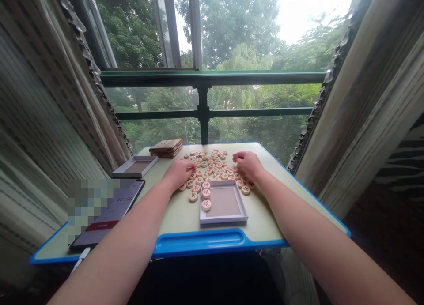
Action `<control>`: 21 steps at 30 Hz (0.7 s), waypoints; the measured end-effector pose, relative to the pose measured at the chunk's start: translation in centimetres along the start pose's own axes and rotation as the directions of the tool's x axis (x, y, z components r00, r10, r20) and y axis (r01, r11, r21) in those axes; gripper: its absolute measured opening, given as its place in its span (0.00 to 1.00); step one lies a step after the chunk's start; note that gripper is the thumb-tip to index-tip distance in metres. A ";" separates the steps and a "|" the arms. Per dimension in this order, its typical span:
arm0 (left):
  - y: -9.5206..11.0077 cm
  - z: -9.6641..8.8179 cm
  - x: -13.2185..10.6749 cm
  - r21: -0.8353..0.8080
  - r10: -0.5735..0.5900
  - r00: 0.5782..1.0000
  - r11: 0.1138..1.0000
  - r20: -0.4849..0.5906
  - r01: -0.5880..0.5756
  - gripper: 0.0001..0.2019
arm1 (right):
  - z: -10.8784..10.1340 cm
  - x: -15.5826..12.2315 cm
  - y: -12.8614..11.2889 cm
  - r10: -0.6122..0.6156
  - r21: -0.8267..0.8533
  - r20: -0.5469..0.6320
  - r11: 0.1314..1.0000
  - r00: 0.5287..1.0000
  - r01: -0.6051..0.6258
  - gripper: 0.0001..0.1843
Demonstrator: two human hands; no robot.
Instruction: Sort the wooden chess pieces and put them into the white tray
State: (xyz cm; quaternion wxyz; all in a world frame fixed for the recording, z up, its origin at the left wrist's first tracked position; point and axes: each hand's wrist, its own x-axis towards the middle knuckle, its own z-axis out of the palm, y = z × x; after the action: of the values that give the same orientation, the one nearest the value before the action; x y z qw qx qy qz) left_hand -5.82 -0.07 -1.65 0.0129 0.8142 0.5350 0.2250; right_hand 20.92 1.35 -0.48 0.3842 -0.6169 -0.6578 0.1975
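Observation:
Many round wooden Chinese chess pieces (217, 174) with red or dark characters lie in a loose spread on the table. My left hand (179, 172) is at the left side of the spread, its fingers drawn together among the pieces. Over the right side is my right hand (248, 164), fingers curled in with the tips close together. Whether either hand grips a piece is too small to make out. A shallow box tray (228, 221) stands in front of the spread. Three red-marked pieces (206, 193) form a column along its left wall, faces up.
A shallow box part (127, 172) lies at the table's left, near a folded wooden board (165, 148). A phone (112, 214) with a white cable (81, 258) rests at the front left. The table (172, 216) has a blue rim; window and curtains surround it.

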 end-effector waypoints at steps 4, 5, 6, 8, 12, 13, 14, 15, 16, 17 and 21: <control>0.0 0.1 0.0 0.037 -0.031 0.999 0.999 -0.009 0.032 0.15 | -0.3 0.5 1.1 0.030 -0.156 0.028 0.987 0.999 -0.026 0.15; 0.0 0.1 0.1 0.056 -0.044 0.999 0.997 -0.017 0.045 0.17 | -0.3 0.5 1.1 0.018 -0.186 0.047 0.983 0.999 -0.009 0.14; -0.1 0.1 0.1 0.074 -0.060 0.998 0.995 -0.030 0.062 0.18 | -0.3 0.5 1.2 0.001 -0.212 0.063 0.977 0.998 0.013 0.13; -0.3 0.1 0.2 0.087 -0.106 0.991 0.990 -0.080 0.113 0.20 | -0.3 0.4 1.1 -0.026 -0.242 0.075 0.969 0.997 0.043 0.13; -0.6 0.1 0.2 0.021 -0.165 0.981 0.986 -0.098 0.167 0.19 | -0.6 0.2 0.5 0.018 -0.305 0.080 0.952 0.997 0.007 0.16; -0.6 0.1 0.2 0.009 -0.164 0.984 0.986 -0.071 0.165 0.18 | -0.8 0.1 0.2 0.038 -0.339 0.090 0.941 0.995 -0.006 0.17; -0.5 0.0 0.2 0.001 -0.159 0.986 0.987 -0.045 0.159 0.17 | -1.1 0.0 -0.2 0.062 -0.376 0.107 0.926 0.992 -0.017 0.18; -0.5 -0.1 0.1 -0.011 -0.155 0.988 0.988 -0.028 0.154 0.16 | -1.5 -0.1 -0.6 0.086 -0.408 0.130 0.912 0.988 -0.025 0.19; -0.4 -0.2 0.1 -0.033 -0.155 0.988 0.987 -0.023 0.155 0.15 | -2.0 -0.2 -1.1 0.107 -0.432 0.151 0.901 0.983 -0.032 0.19; -0.3 -0.4 0.1 -0.066 -0.166 0.986 0.984 -0.027 0.164 0.15 | -2.5 -0.3 -1.6 0.135 -0.442 0.178 0.896 0.975 -0.043 0.19; 0.1 -1.8 -0.2 -0.238 -0.317 0.948 0.921 0.003 0.309 0.17 | -5.3 -1.2 -3.1 0.174 -0.430 0.260 0.902 0.950 -0.048 0.12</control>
State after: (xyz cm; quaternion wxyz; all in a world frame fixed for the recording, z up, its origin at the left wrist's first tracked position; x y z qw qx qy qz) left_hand -6.48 -0.71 -0.07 0.1354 0.7069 0.6278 0.2964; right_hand 22.75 -1.40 4.78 0.1297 -0.6857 -0.6975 0.1627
